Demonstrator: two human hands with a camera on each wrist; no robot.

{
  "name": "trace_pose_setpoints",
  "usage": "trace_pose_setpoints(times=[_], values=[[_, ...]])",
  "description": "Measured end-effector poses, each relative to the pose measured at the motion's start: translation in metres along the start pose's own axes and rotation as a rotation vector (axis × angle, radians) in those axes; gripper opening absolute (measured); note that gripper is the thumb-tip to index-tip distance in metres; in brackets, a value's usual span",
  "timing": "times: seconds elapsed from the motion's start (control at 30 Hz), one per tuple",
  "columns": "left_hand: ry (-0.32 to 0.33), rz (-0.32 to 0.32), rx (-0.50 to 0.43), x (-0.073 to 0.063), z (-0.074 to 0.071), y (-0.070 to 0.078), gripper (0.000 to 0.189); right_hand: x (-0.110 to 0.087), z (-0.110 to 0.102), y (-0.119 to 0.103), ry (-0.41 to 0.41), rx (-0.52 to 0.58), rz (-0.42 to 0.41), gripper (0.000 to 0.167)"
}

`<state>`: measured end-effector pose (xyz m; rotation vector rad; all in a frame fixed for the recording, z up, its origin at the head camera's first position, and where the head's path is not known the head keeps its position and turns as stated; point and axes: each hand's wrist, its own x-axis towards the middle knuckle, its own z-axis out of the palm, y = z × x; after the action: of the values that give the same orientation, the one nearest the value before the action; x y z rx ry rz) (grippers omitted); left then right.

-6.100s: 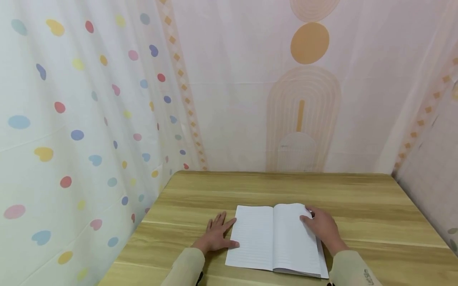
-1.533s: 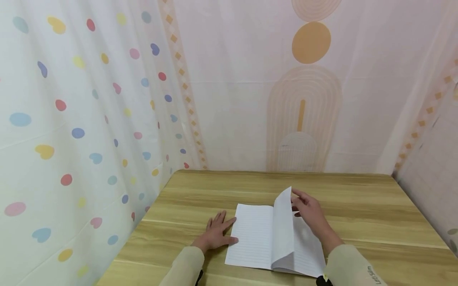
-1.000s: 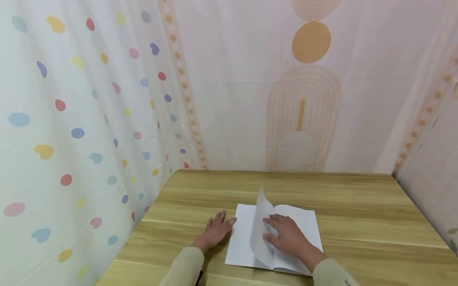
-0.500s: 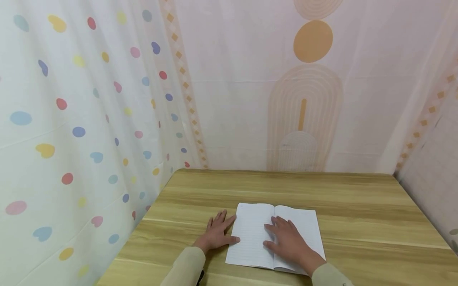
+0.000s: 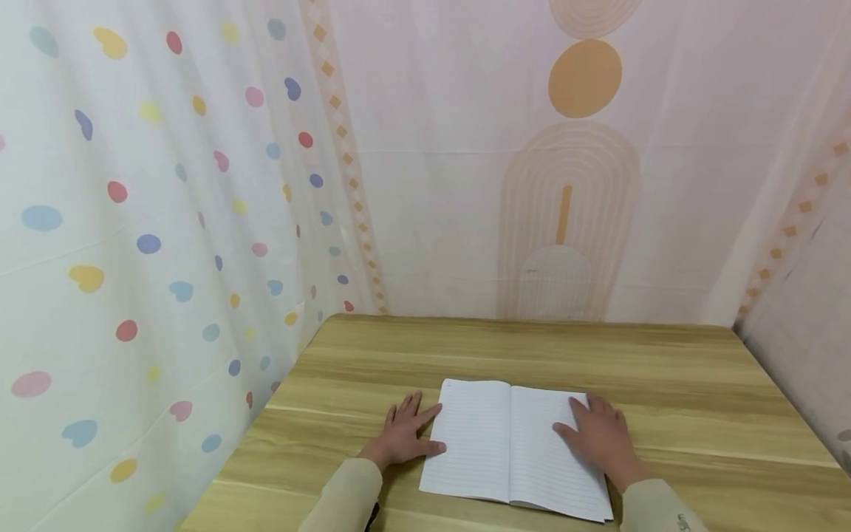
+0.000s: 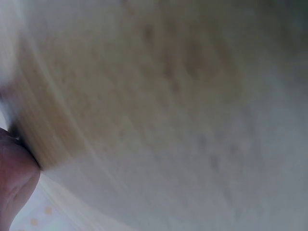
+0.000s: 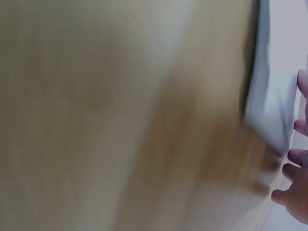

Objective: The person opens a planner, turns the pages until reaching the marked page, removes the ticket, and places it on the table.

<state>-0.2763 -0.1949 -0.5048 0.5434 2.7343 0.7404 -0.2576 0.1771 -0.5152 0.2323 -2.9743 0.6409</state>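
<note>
An open notebook (image 5: 475,440) with white lined pages lies on the wooden table in the head view, both sides nearly flat. My left hand (image 5: 400,436) rests at its left edge with fingers spread, the thumb and index fingertip touching the page margin. At the upper right corner of the right-hand page lies my right hand (image 5: 601,436). Its thumb is over the page and its other fingers reach past the edge. In the right wrist view, the fingertips (image 7: 297,156) are apart beside the page corner (image 7: 272,110). The left wrist view is mostly blurred tabletop, with part of the hand (image 6: 17,175).
The wood-grain table (image 5: 532,355) extends behind and to both sides of the notebook. A dotted curtain (image 5: 166,258) hangs at the left, and a patterned cloth (image 5: 432,185) hangs behind the table's far edge.
A page that stood raised from the right side has swung over to the left and lies flat. My right hand then moved from the spine to the right edge. My left hand stayed put.
</note>
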Motion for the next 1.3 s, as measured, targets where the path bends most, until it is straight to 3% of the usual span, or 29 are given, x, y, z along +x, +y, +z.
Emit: trace_pose_setpoints(times=[0.13, 0.33, 0.67, 0.9, 1.13, 1.3], values=[[0.002, -0.001, 0.003, 0.001, 0.0, 0.0, 0.081, 0.0, -0.01, 0.015, -0.036, 0.007, 0.039, 0.077], [0.0, 0.001, 0.008, 0.001, 0.001, -0.001, 0.081, 0.001, -0.016, 0.016, -0.066, -0.001, 0.031, 0.082], [0.0, -0.007, -0.001, 0.002, 0.001, -0.001, 0.081, 0.001, -0.018, 0.014, -0.08, -0.008, 0.038, 0.077], [0.004, -0.009, -0.004, 0.001, 0.001, -0.002, 0.081, 0.0, -0.013, 0.014, -0.02, 0.004, 0.02, 0.068], [-0.001, -0.004, 0.001, 0.0, 0.001, -0.001, 0.081, 0.002, -0.011, 0.007, 0.054, 0.036, -0.012, 0.046], [-0.001, -0.008, -0.003, 0.0, 0.0, 0.0, 0.08, 0.008, -0.014, -0.001, 0.098, 0.086, -0.008, 0.043]])
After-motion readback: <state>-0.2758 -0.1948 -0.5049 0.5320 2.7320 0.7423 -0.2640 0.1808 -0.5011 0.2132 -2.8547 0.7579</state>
